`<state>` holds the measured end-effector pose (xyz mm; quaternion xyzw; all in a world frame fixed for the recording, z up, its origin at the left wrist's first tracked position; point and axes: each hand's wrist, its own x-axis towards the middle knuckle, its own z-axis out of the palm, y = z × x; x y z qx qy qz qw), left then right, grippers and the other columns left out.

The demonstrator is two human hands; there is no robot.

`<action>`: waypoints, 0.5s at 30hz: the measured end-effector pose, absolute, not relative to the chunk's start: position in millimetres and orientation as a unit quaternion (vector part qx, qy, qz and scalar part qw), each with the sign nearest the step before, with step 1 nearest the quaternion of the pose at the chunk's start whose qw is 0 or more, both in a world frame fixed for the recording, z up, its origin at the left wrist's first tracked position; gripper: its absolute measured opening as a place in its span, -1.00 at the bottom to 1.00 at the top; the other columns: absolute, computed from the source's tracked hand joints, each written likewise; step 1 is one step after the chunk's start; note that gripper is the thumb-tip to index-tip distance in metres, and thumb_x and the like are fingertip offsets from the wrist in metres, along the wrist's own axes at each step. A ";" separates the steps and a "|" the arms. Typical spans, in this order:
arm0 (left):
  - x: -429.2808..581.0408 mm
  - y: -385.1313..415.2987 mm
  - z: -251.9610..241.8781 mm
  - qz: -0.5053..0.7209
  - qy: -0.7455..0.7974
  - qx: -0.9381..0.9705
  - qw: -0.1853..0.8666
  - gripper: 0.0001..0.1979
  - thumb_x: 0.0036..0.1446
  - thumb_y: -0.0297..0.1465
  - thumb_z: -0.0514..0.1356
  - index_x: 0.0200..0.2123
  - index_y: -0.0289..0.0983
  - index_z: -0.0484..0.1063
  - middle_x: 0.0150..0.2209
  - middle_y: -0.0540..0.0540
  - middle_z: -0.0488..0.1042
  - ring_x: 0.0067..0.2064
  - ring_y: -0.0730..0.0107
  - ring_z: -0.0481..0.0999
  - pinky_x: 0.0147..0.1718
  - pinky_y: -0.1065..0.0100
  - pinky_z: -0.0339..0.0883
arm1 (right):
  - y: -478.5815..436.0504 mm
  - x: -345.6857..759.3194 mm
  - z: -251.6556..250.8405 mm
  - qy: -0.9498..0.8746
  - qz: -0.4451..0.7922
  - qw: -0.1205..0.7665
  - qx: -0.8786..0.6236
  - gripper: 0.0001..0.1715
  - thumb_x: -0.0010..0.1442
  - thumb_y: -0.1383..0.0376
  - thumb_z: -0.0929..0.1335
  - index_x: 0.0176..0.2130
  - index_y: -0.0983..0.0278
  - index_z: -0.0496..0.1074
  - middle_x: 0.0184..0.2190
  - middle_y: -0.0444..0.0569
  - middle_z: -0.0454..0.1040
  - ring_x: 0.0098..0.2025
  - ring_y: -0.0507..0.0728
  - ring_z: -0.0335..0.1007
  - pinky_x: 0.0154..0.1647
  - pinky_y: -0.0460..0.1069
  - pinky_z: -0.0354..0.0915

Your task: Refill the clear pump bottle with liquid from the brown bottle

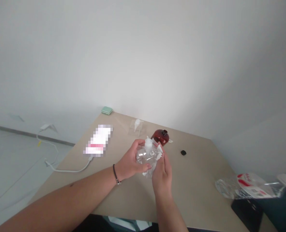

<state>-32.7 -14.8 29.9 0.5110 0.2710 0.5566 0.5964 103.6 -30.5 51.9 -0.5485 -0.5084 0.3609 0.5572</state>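
Above the middle of the beige table, my left hand (129, 161) wraps round the left side of a clear plastic bottle (145, 155) with a white neck. My right hand (162, 170) is closed at the bottle's right side, with crumpled white tissue (159, 151) pressed against it. Just behind my hands stands a dark red bottle (161, 136) with a narrow black neck. A white pump head (137, 124) lies on a clear plastic piece near the wall edge.
A lit phone (98, 141) with a white cable (72, 170) lies at left. A green case (106, 111) sits at the back left corner. A small black object (183, 152) is right of the red bottle. A large clear bottle (254, 186) lies at the right edge.
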 end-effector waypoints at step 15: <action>-35.7 -11.1 27.2 0.581 0.239 0.467 0.622 -0.40 -0.06 -0.15 0.47 -0.07 -0.24 0.25 -0.27 0.01 0.43 -0.33 0.44 0.40 -0.35 0.42 0.26 | -23.7 103.6 63.6 -0.488 0.440 0.497 -0.566 -0.42 0.28 -0.08 0.25 0.04 0.17 0.58 0.09 0.00 0.57 0.16 0.29 0.46 0.13 0.13 0.36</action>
